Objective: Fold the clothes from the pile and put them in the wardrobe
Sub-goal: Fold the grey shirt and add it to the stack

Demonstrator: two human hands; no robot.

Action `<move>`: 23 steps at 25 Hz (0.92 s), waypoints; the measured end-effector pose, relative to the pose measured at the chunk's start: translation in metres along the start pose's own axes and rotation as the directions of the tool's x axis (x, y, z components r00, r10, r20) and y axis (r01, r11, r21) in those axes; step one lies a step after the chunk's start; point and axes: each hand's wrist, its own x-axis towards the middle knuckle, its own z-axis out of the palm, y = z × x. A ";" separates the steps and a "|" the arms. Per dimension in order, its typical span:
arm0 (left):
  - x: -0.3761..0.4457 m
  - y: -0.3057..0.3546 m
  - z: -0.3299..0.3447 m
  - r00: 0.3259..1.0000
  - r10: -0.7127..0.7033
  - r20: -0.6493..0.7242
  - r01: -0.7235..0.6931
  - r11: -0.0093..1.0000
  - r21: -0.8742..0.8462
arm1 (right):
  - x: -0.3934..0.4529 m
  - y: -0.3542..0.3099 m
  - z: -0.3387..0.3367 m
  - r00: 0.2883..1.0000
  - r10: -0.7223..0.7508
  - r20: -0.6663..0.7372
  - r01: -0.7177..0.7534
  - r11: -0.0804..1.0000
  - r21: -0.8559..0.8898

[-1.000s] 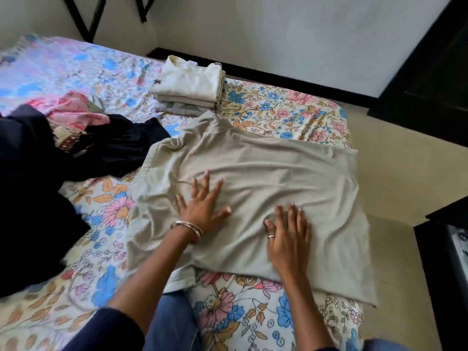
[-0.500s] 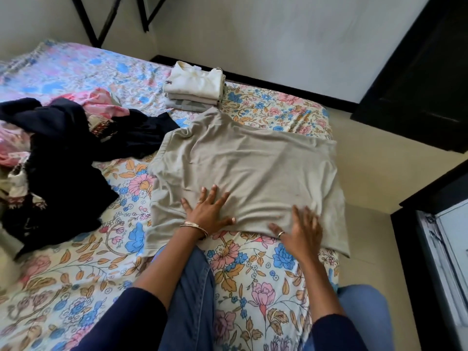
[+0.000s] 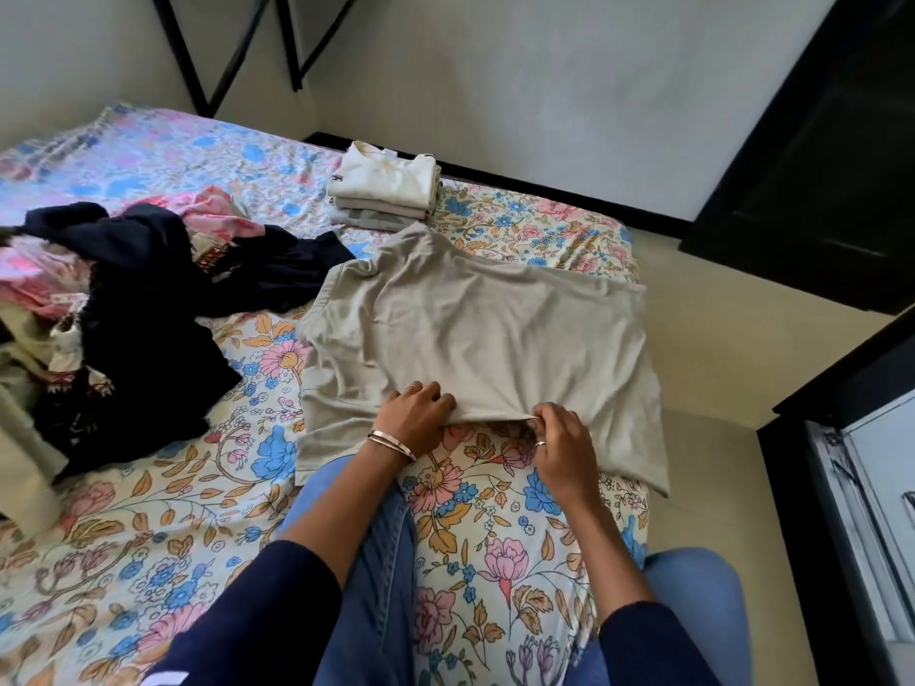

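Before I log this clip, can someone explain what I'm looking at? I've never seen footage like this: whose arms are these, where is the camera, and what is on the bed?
There is no machine here. A person wears one camera on the head, looking down at their own arms. The left hand and the right hand both grip the near edge of a beige cotton T-shirt spread on the floral bedsheet. Farther back sits a neat stack of folded pale clothes. To the left lies an unfolded pile of dark and pink clothes.
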 end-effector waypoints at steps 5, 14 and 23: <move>-0.008 -0.021 -0.010 0.961 -0.276 -0.025 0.275 0.961 -0.035 | -0.002 0.031 -0.014 0.973 -0.136 0.187 0.195 0.917 -0.348; -0.036 -0.057 -0.024 0.930 -0.317 -0.186 0.212 0.876 -0.433 | -0.011 0.068 -0.054 0.917 0.379 -0.129 -0.400 0.870 -0.289; -0.037 -0.087 -0.049 0.969 -0.128 -0.210 0.098 0.984 -0.148 | -0.003 0.084 -0.076 0.921 0.356 -0.157 -0.388 0.866 -0.315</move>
